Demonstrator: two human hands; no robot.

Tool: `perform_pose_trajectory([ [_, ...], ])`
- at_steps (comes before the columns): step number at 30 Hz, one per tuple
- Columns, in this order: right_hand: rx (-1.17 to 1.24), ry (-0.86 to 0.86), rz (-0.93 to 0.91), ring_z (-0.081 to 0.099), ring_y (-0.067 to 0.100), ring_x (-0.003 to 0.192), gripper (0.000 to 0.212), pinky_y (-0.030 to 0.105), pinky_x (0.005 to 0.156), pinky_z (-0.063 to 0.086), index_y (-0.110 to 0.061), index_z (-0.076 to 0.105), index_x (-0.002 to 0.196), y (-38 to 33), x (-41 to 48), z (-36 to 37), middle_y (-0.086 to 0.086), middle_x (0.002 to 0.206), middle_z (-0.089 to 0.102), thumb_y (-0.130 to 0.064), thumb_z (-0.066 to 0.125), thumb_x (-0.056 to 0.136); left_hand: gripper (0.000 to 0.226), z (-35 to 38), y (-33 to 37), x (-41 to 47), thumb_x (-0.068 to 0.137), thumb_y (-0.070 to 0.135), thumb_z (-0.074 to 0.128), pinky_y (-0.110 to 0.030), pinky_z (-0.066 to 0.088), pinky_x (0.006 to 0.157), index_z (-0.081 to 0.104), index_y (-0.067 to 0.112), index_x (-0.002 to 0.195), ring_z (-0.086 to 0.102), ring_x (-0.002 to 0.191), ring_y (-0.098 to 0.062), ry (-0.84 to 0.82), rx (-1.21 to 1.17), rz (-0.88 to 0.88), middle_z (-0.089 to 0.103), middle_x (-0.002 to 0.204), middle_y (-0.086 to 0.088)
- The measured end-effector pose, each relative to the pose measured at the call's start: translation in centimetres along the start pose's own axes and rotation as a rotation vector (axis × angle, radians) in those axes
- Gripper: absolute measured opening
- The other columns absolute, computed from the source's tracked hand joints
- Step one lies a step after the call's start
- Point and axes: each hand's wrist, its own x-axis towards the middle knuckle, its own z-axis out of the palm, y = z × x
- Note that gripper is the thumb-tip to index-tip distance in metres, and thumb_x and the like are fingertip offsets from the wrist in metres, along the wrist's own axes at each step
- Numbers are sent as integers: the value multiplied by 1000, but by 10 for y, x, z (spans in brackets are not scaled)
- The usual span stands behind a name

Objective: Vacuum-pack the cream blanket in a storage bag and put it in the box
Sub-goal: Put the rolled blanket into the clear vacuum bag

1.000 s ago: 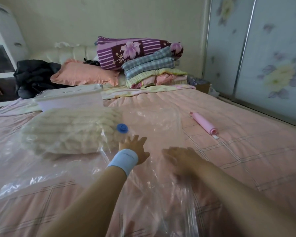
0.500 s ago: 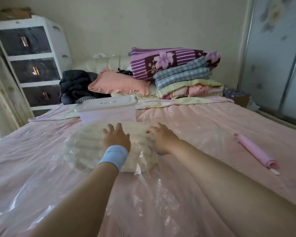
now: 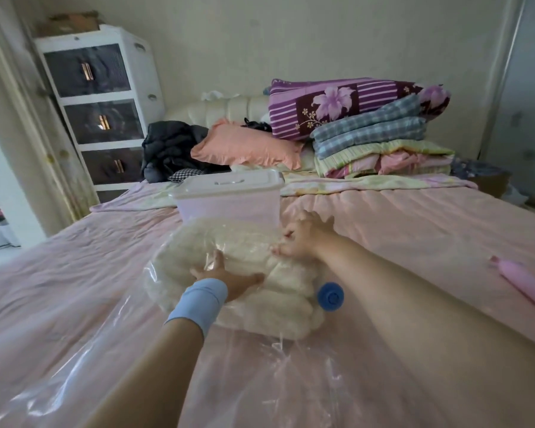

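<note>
Pink bedspread carries the cream blanket inside the clear storage bag, just in front of the lidded box — left hand pressing flat on it, right hand splay-fingered nearest the box.

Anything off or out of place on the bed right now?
Nothing spilled or torn that I can see. The cream blanket sits lumpy and lopsided inside the storage bag, whose slack plastic lies wrinkled across the bed. The box behind it has its lid on.

box close behind blanket, bare bedspread right
</note>
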Motion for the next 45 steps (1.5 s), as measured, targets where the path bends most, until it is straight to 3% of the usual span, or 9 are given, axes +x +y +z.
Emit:
perform_pose_trajectory([
  [4, 43, -130, -52, 28, 29, 148, 94, 49, 114, 35, -50, 18, 155, 23, -17, 13, 1, 167, 17, -88, 49, 75, 145, 15, 5, 15, 47, 74, 78, -51, 47, 101, -26, 49, 145, 34, 137, -43, 47, -41, 64, -20, 159, -14],
  [13, -367, 147, 310, 60, 30, 108, 91, 41, 90, 43, -32, 45, 139, 72, -36, 0, 6, 120, 63, -93, 24, 75, 107, 46, 80, 46, 80, 52, 73, -42, 18, 118, -6, 45, 153, 0, 151, -22, -37, -19, 454, -10, 164, -1],
  [18, -375, 208, 256, 34, 37, 137, 82, 62, 108, 24, -34, 28, 153, 71, -29, 0, 14, 154, 32, -80, 21, 85, 51, 57, 82, 50, 104, 43, 33, -51, 13, 119, 15, 44, 151, 0, 151, -33, -1, 182, 458, -12, 163, 2],
  [21, -241, 32, 38, 19, 30, 149, 72, 61, 113, 23, -48, 12, 155, 63, -27, 15, 5, 166, 14, -76, 26, 90, 72, 55, 47, 53, 95, 70, 24, -54, 3, 119, -4, 41, 154, -6, 150, -36, -97, 232, 203, -12, 163, 2],
  [24, -314, -12, 18, 12, 32, 152, 76, 64, 115, 17, -49, 9, 156, 54, -24, 22, 6, 168, 7, -79, 27, 88, 92, 45, 15, 58, 85, 83, 23, -53, 14, 120, -4, 32, 156, 12, 149, -37, -127, 368, 51, 1, 164, -8],
  [31, -57, 14, 162, -19, 31, 153, 78, 69, 116, 2, -48, -3, 157, 53, -58, 15, 1, 167, -19, -77, 31, 92, 69, 34, 65, 1, 95, 61, 39, -49, 38, 107, 11, 39, 154, 35, 139, -33, 216, 285, 452, 18, 161, 1],
  [34, -5, -4, 191, -8, 27, 155, 71, 64, 117, 13, -52, 5, 155, 70, -85, 16, -2, 168, -9, -73, 32, 93, 94, 55, 83, -22, 81, 77, 46, -49, 40, 105, -6, 45, 153, 36, 137, -41, 8, 214, 292, 6, 162, -11],
  [37, 46, 79, 152, 11, 21, 153, 65, 52, 119, 21, -53, 20, 153, 84, -103, 16, -5, 167, 10, -68, 39, 93, 111, 82, 77, -22, 76, 76, 56, -44, 34, 109, -19, 43, 151, 37, 138, -39, -183, 134, 304, 28, 157, -15],
  [45, 89, 326, 176, 20, 25, 150, 61, 48, 118, 30, -38, 29, 155, 119, -119, 22, 4, 163, 23, -47, 47, 98, 103, 100, 115, -5, 78, 71, 60, -40, 35, 108, -10, 48, 151, 38, 139, -32, -180, 88, 481, 37, 155, -6],
])
